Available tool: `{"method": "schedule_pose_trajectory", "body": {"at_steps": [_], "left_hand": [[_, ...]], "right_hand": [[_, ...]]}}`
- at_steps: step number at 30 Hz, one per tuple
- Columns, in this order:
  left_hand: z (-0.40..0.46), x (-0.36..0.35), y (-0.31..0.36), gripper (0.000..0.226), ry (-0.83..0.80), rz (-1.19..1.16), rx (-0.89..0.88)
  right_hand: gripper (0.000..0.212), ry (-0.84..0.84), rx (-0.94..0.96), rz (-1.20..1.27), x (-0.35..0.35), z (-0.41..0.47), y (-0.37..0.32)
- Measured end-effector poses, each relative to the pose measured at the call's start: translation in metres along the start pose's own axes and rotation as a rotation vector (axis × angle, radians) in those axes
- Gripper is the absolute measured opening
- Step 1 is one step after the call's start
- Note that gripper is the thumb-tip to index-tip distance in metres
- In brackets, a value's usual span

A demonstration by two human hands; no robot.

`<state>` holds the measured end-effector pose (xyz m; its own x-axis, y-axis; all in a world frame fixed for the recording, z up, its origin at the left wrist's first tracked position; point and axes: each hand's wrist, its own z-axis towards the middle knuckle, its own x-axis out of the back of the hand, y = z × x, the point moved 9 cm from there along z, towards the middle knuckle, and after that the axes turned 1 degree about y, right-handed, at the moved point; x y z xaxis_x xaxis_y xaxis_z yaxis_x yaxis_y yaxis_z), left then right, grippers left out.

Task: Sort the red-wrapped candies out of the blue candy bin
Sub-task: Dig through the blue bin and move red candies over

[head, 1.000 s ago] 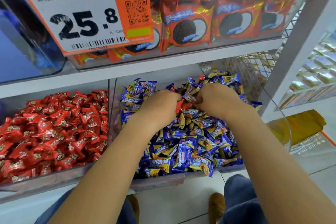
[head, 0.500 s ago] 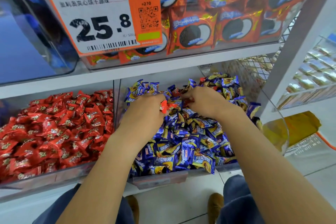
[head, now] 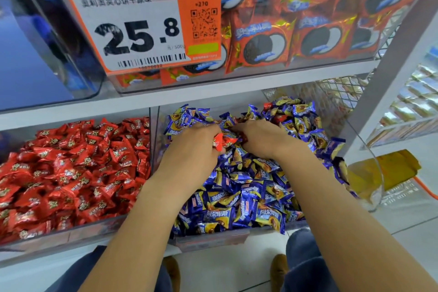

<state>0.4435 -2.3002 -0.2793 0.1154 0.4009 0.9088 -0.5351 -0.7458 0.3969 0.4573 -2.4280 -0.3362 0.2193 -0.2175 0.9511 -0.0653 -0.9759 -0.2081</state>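
Head view: both forearms reach into the blue candy bin (head: 213, 240), left hand (head: 194, 147) gripping red-wrapped candies (head: 221, 142) near its back, right hand (head: 263, 137) curled beside them, grasp indiscernible, clear divider (head: 154, 140) leftward.

Two clear plastic bins sit side by side on the lower white shelf: the bin heaped with red-wrapped candies (head: 71, 173) on the left, the clear bin of blue-and-yellow-wrapped candies (head: 248, 197) on the right, a shared clear wall (head: 151, 144) between them. Both hands reach into the right bin's far half, the left hand (head: 196, 147) just left of the right hand (head: 263, 137), with a few red-wrapped candies (head: 222, 142) between them. Above, on the upper shelf, a clear bin of orange cookie packets (head: 296, 38) carries an orange-and-white price tag (head: 142, 23) on its front.
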Motion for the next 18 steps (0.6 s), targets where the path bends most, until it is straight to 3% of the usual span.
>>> {"method": "schedule_pose_trajectory", "body": {"at_steps": [10,15,18], "left_hand": [[-0.005,0.006,-0.001,0.024,-0.01,-0.032,0.013],[-0.008,0.008,-0.004,0.027,-0.012,-0.038,0.015],[-0.007,0.01,-0.005,0.026,-0.003,-0.046,0.019]], "right_hand": [[0.02,0.135,0.016,0.155,0.021,-0.02,0.012],[0.014,0.065,-0.004,0.234,0.024,-0.038,0.028],[0.016,0.118,-0.029,0.242,0.034,-0.048,0.04]]}}
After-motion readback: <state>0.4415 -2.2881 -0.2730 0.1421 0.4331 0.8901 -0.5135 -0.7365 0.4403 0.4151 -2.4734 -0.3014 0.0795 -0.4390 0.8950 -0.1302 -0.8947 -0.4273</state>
